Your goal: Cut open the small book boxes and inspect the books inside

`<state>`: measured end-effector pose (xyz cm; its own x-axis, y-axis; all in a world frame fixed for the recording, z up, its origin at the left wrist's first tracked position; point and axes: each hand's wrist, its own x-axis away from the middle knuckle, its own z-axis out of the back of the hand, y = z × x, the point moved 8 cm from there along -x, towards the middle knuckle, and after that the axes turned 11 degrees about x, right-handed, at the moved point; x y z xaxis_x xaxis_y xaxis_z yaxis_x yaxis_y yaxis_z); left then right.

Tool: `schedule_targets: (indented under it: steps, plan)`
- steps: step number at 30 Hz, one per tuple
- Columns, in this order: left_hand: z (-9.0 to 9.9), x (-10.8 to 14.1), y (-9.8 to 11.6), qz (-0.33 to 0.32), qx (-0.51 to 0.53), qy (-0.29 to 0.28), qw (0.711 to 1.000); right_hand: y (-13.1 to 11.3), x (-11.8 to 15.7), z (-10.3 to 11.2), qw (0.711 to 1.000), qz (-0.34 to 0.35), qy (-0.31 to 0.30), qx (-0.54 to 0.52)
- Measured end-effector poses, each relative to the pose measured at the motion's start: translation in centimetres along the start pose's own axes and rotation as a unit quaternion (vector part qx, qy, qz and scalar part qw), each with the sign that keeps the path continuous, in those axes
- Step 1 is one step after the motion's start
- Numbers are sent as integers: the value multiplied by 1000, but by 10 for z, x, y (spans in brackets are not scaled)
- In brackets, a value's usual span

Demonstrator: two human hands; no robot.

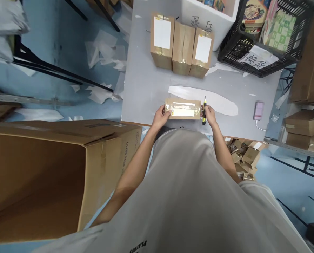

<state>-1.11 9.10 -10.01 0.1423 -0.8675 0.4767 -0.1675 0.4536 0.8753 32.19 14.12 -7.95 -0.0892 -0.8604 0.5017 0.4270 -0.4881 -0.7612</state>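
Observation:
A small taped cardboard box with white label strips lies in front of me near the table's front edge. My left hand is closed on its left end, thumb on top and fingers mostly hidden behind. At the box's right end, my right hand is closed round a yellow and black utility knife, which points away from me. Some right-hand fingers reach the box's edge, and I cannot tell how firmly they touch it. Just beyond the box lies a long white sheet of paper.
Three taped cartons stand at the table's back. Behind them are a white foam bin and a black crate of books. A phone with a cable lies right. A large open carton stands left; small boxes pile below right.

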Motion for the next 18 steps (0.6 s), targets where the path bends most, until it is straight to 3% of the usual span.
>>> schedule_targets:
  steps: [5,9,13,18]
  plan:
    - [-11,8,-14,-16,30,-24,999,-33,7,28,990,56,21,131]
    - [-7,8,-27,-31,37,-11,999,-66,22,35,960,111,-13,257]
    - [1,9,-22,-83,16,-14,996,-106,37,9,895,191,-75,396]
    - [1,15,1,-149,-41,-69,986,-134,51,-51,767,265,-199,550]
